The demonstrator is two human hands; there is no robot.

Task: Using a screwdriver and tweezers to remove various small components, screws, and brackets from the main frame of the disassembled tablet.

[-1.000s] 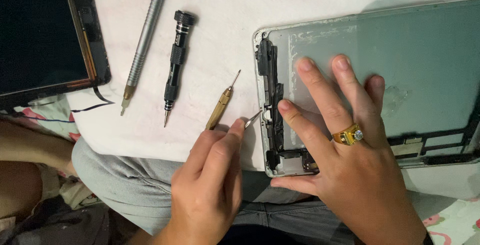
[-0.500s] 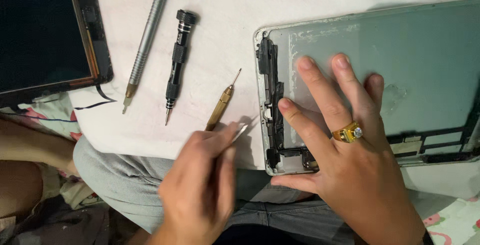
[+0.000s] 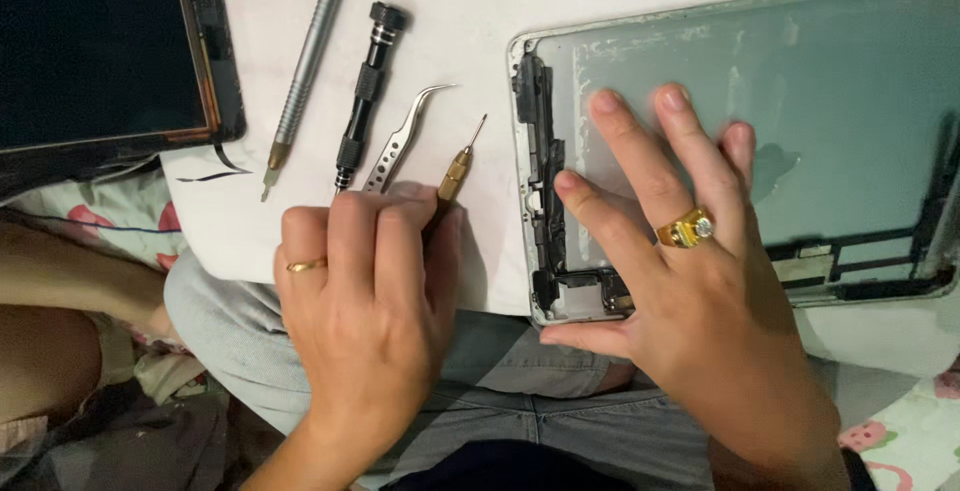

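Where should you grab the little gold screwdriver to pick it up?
Probably by its gold handle, pinched across the sides, coming from below where the left hand already lies over its lower end. The handle is thicker than the thin tip, and the curved tweezers lie close on its left.

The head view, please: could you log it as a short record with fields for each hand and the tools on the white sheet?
left hand: lies over the handle end of the brass-tipped screwdriver; whether it grips it cannot be told
right hand: flat on the open tablet shell, fingers spread, gold ring on one finger
tweezers: curved, on the white sheet, partly under the left hand
black screwdriver: beside the tweezers
silver screwdriver: left of the black one
screen panel: dark, top left
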